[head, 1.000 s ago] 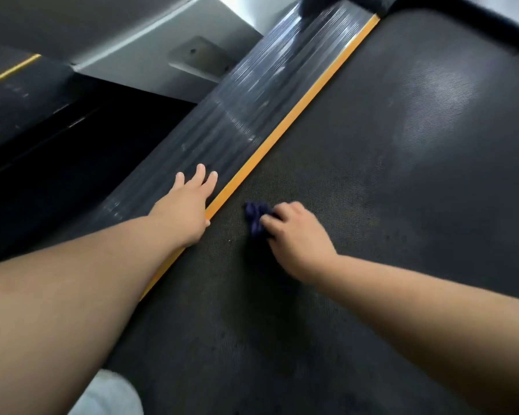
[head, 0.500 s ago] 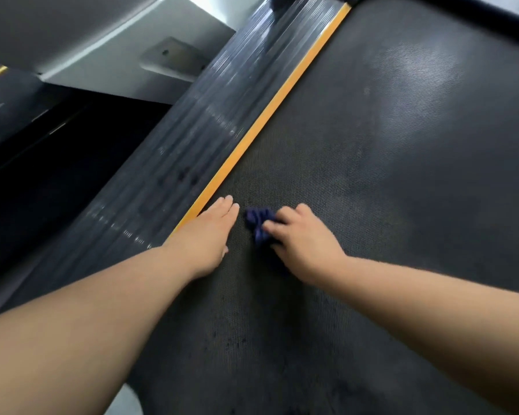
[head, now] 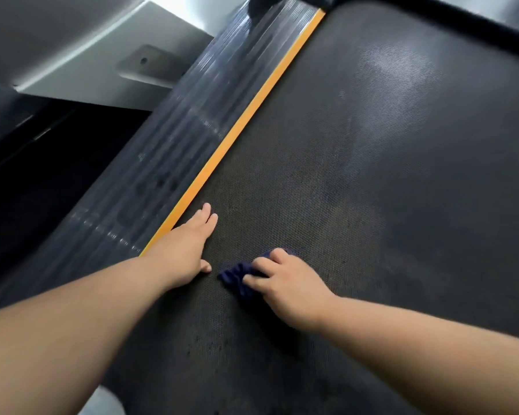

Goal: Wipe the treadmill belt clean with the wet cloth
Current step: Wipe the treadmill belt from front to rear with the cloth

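Right hand grips the bunched dark-blue wet cloth against the black textured treadmill belt, cloth protruding leftward. Left hand lies flat, fingers straight, just beside it at the orange edge strip. Unwiped belt runs ahead, lengthwise.

Low in the frame, the right hand presses a crumpled blue cloth onto the belt; the left hand lies flat beside the orange strip.
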